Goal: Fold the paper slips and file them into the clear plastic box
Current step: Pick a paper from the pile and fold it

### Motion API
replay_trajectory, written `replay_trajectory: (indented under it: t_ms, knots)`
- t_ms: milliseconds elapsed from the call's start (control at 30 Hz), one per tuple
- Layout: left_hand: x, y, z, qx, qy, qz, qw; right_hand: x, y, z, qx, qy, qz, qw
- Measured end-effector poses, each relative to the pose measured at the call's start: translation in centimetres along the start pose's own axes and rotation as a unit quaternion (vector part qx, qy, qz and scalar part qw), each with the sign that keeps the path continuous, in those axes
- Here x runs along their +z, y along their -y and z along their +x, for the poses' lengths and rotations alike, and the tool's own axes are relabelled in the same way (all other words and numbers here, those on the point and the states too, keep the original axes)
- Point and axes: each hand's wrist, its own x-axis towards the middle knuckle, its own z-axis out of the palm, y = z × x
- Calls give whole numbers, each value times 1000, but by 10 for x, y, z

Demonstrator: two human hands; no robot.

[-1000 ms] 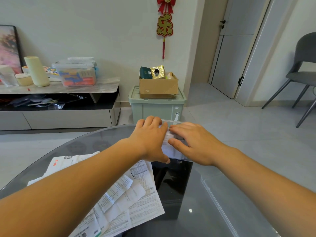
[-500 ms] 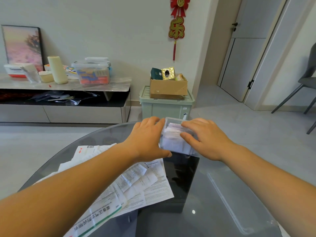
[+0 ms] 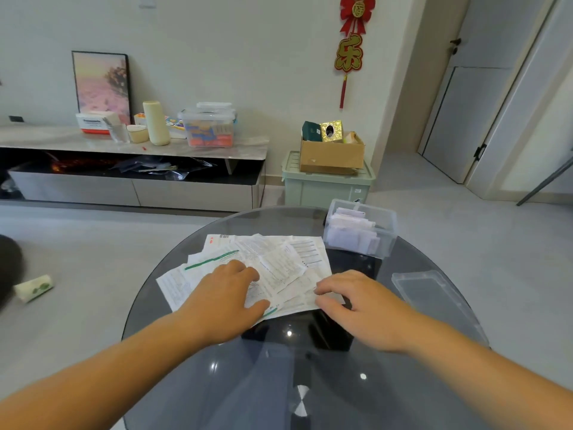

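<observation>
On the round dark-glass tabletop [image 3: 310,386], a loose overlapping pile of paper slips [image 3: 279,259]: printed receipts and forms, unfolded and lying flat, one with a green stripe toward the left.

Left grip [image 3: 224,301]: palm down on the near left part of that pile, fingers nearly straight and close together, pointing up and to the right, thumb out to the side on the paper. No hold on anything, just flat pressure on the sheets against the glass.

Right grip [image 3: 361,307]: at the near right corner of the pile, fingers [image 3: 324,287] curled inward with tips on the paper. Edge of one slip caught between thumb and forefinger in a narrow pinch, the rest of the hand over bare glass. Hard to tell how many sheets inside the pinch.

Beyond the pile, near the far right edge of the tabletop, the clear plastic box [image 3: 391,234], uncovered, just beside the pile's far right corner and apart from both hands. Inside it, folded slips [image 3: 350,231] standing on edge in a row.

To the right of the right grip, a clear lid [image 3: 434,301] flat on the glass, apart from the box. Under the glass, a black pedestal [image 3: 297,336].

Past the tabletop, on the floor, a pale green storage bin [image 3: 325,189] with a cardboard box [image 3: 331,155] on top. Far left on the floor, a small white roll [image 3: 33,288].
</observation>
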Motion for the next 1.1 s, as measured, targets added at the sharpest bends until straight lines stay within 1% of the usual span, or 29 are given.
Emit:
replay_trajectory:
  t_ms: [100,200,267,433,567,667,767,867,933,1033,1100]
  knots:
    - [5,6,-21,36,25,38,998,17,21,-9,-24,68,-34,997]
    - [9,9,-33,51,58,61,995,28,34,-12,-19,103,-84,991]
    - [11,8,-38,63,70,51,994,30,41,-14,-10,101,-83,991]
    - [14,-4,-60,132,67,37,988,35,50,-28,-5,75,-7,997]
    - [20,-20,-77,190,70,-39,978,37,44,-43,-16,89,16,996]
    - [21,-23,-83,190,84,-96,973,36,36,-59,-41,105,-14,994]
    - [24,-20,-84,201,74,-61,975,36,26,-76,-40,100,-49,993]
    - [26,-20,-87,215,89,-40,972,37,22,-88,-44,87,-50,994]
    - [27,-24,-88,224,93,-49,969,39,20,-96,-51,86,-54,994]
    - [29,-31,-85,237,75,-76,966,41,19,-105,-49,68,-35,996]
    - [30,-34,-82,232,63,-88,967,42,21,-107,-34,56,-13,998]
